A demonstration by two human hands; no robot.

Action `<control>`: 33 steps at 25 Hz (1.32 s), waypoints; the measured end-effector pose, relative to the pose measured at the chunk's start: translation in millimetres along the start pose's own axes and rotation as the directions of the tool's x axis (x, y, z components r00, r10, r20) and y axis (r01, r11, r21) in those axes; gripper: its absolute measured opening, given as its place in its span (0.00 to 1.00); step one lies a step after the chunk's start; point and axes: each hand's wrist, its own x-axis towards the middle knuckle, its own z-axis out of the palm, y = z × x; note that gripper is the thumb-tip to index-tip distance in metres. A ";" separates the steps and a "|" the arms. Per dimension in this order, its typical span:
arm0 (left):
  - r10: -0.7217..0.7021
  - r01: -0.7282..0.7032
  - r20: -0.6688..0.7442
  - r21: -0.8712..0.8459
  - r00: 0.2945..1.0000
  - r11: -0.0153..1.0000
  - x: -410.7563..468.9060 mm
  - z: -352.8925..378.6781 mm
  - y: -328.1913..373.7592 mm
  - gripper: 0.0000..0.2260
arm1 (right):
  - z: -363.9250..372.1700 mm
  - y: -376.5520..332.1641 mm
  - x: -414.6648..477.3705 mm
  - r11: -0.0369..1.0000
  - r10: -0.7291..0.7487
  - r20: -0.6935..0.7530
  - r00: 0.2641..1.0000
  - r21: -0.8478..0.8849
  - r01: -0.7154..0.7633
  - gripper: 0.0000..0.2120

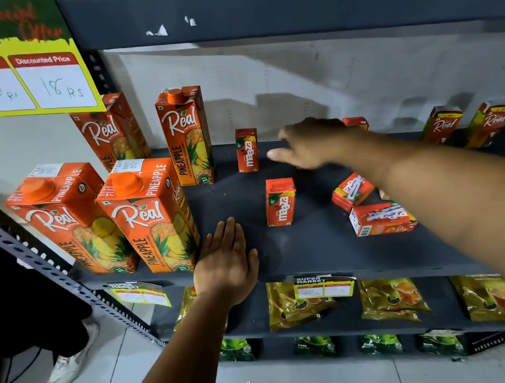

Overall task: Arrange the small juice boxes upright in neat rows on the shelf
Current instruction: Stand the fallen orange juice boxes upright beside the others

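Two small red Maaza boxes stand upright on the dark shelf point(303, 249): one at the back point(247, 150), one nearer the front point(280, 202). Two more lie on their sides to the right, one tilted point(352, 191), one flat point(381, 219). Another small box point(355, 122) stands at the back, partly hidden behind my right hand point(313, 143), which reaches over the shelf with fingers apart and nothing visible in it. My left hand point(226, 261) lies flat and open on the shelf's front edge, beside the big cartons.
Several tall Real pineapple cartons point(149, 217) fill the shelf's left side. Small Real boxes point(441, 125) stand at the back right. A price sign point(18, 79) hangs top left. Yellow pouches point(393, 298) lie on the shelf below. A person's shoe point(72, 359) is on the floor at left.
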 end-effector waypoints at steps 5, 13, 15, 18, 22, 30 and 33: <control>-0.003 0.003 -0.001 0.000 1.000 1.000 0.0 0.4 -0.2 0.32 | 32.2 90.8 -16.0 0.972 0.028 0.248 0.968 -0.232 0.031 0.25; -0.006 0.005 0.024 0.021 1.000 1.000 -0.2 -2.1 1.7 0.33 | 76.9 116.1 -25.6 0.936 0.061 0.172 0.983 -0.352 0.004 0.29; -0.005 0.004 0.030 0.026 1.000 1.000 -0.6 -2.5 2.5 0.34 | 79.2 113.1 -23.4 0.930 0.045 0.167 0.985 -0.368 0.020 0.28; -0.012 0.011 0.020 0.016 1.000 1.000 -1.2 -3.1 1.7 0.33 | 78.5 109.1 -21.2 0.925 -0.009 0.079 0.997 -0.378 0.039 0.24; -0.006 0.006 0.015 0.016 1.000 1.000 -1.4 -3.5 2.4 0.33 | 75.7 88.1 -29.1 0.975 0.203 -0.206 0.957 0.133 -0.178 0.26; -0.012 0.012 0.028 0.012 1.000 1.000 -2.3 -2.8 2.1 0.34 | 117.0 24.8 -44.6 0.750 0.559 -0.275 0.782 0.571 -0.334 0.31; -0.009 0.009 0.025 0.007 1.000 1.000 -1.8 -3.7 3.2 0.34 | 125.2 25.0 -46.4 0.766 0.604 -0.313 0.733 0.481 -0.426 0.34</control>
